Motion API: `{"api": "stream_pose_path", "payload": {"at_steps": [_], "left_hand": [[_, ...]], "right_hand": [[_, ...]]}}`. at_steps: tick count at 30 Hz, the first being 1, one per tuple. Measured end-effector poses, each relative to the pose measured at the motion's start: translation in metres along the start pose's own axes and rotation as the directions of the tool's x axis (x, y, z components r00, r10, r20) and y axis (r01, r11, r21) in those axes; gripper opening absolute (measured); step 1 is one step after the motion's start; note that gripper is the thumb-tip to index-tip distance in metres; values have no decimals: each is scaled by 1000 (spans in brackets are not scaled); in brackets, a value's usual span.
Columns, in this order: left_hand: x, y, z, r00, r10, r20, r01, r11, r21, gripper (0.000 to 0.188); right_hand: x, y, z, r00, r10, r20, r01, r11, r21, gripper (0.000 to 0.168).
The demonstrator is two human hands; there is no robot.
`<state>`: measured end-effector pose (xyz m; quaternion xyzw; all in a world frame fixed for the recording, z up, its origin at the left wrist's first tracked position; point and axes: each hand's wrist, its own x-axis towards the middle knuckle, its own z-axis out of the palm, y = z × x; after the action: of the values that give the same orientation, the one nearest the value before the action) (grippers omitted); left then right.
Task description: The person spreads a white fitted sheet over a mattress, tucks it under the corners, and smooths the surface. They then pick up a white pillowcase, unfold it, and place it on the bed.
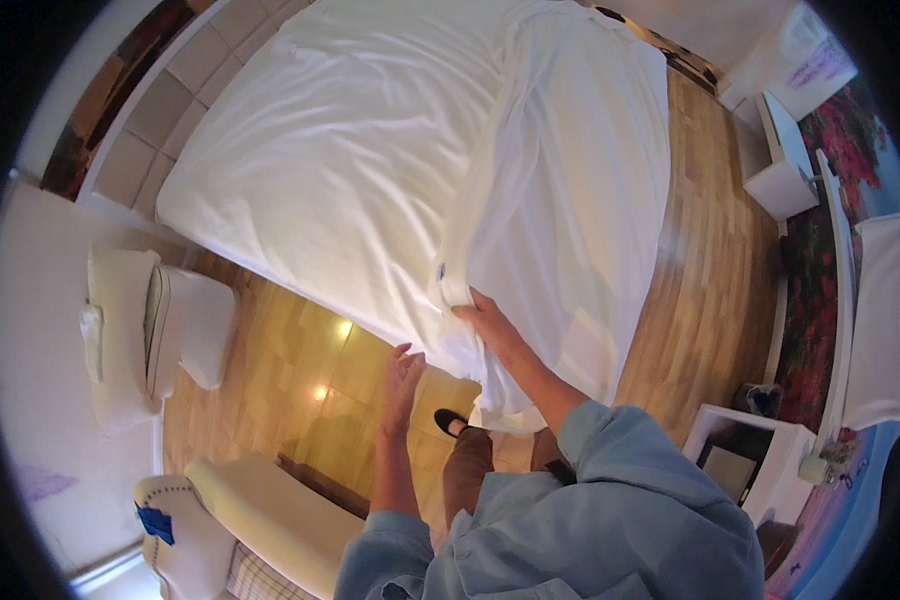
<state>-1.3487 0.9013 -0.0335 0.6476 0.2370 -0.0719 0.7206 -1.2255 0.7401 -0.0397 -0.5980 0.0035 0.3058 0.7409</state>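
Before me is a wide bed covered by a wrinkled white sheet. Over its right part lies a second white cloth, perhaps a duvet cover, with a gathered band of folds along its left edge. My right hand grips that folded edge near the bed's close side, thumb and fingers pinched on the fabric. A small dark tag shows on the hem just beyond those fingers. My left hand hovers beside the mattress edge with fingers apart and nothing in it. Some of the cloth hangs down by my legs.
White pillows are stacked by the left wall, next to a white stool-like seat. A cream studded armchair stands close behind on my left. On the right are a white cabinet, a white desk unit and wooden flooring.
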Motion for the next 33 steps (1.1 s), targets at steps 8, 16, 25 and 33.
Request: {"api": "stream_pose_path", "payload": {"at_steps": [8, 16, 25, 33], "left_hand": [[80, 54, -26, 982, -132, 136, 120, 988, 97, 65], [161, 88, 15, 967, -125, 222, 64, 963, 263, 77], [238, 91, -10, 971, -165, 173, 138, 978, 157, 31], [216, 94, -39, 875, -93, 474, 167, 979, -116, 35]], "right_hand": [[4, 13, 33, 992, -59, -115, 41, 987, -154, 40], [20, 26, 53, 995, -94, -21, 87, 974, -210, 30], [57, 21, 41, 988, -27, 153, 61, 974, -219, 33], [160, 7, -39, 775, 99, -624, -26, 992, 125, 72]]}}
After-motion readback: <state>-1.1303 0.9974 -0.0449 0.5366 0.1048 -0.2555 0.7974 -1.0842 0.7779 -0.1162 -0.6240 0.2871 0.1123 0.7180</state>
